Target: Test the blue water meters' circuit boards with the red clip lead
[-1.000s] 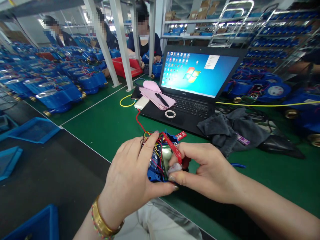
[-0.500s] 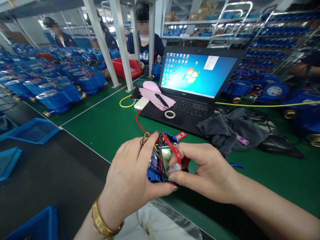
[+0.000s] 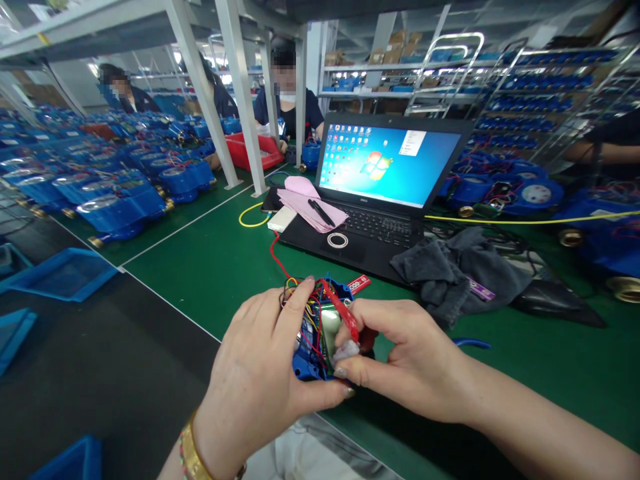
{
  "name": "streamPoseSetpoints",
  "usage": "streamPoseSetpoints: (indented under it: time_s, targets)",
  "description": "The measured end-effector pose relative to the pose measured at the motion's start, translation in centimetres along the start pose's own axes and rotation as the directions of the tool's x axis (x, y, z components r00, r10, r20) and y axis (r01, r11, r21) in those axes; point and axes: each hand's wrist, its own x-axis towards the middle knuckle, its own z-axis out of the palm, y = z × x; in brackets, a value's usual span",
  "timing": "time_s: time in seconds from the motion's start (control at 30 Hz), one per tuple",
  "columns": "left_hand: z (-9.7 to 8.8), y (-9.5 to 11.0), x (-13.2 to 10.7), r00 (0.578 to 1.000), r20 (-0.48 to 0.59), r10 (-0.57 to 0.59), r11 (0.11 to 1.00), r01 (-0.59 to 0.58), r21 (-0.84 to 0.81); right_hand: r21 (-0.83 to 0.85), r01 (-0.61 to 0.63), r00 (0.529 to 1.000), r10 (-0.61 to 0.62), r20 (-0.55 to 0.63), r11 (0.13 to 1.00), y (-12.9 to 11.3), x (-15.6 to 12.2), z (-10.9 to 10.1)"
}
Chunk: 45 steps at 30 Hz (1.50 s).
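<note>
Green tabletop [image 3: 175, 280], open laptop [image 3: 383, 167], grey cloth [image 3: 445, 273], blue devices [image 3: 125, 207]

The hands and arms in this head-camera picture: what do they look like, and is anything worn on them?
They are a person's, with no gloves or sleeves in view. The left hand has a wide gold-coloured band at its wrist, with a thin multicoloured strand beside it. The right hand and forearm show nothing worn. The thumbnails look glossy.

Blue housing [image 3: 306, 369], loose wires [image 3: 313, 308] inside, held by left-hand grip [image 3: 265, 353]. Whitish piece [image 3: 347, 349] at end of red strip [image 3: 341, 310] pinched in right-hand grip [image 3: 400, 350]. Open laptop [image 3: 387, 167] set beyond on green surface [image 3: 195, 267]; pink papers [image 3: 305, 208] and pen [image 3: 321, 213] laid on it, grey cloth [image 3: 450, 273] crumpled beside.
</note>
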Motion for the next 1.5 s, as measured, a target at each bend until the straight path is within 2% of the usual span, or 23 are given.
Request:
streamPoseSetpoints:
  time_s: [0.93,1.27,1.5]
  targets:
    - [0.1,-0.3,0.1,0.999,-0.031,0.032,0.995,-0.029,0.09,0.079,-0.019,1.0,0.021,-0.018,0.997,0.3,0.4,0.5]
    - [0.3,-0.9,-0.5,1.0,0.022,0.016,0.996,-0.018,0.092,0.101,-0.018,1.0,0.02,-0.022,0.995,0.2,0.5,0.6]
    - [0.5,-1.1,-0.5,0.999,-0.015,0.038,0.991,-0.035,0.128,0.086,0.012,0.999,-0.009,-0.04,0.996,0.2,0.6,0.6]
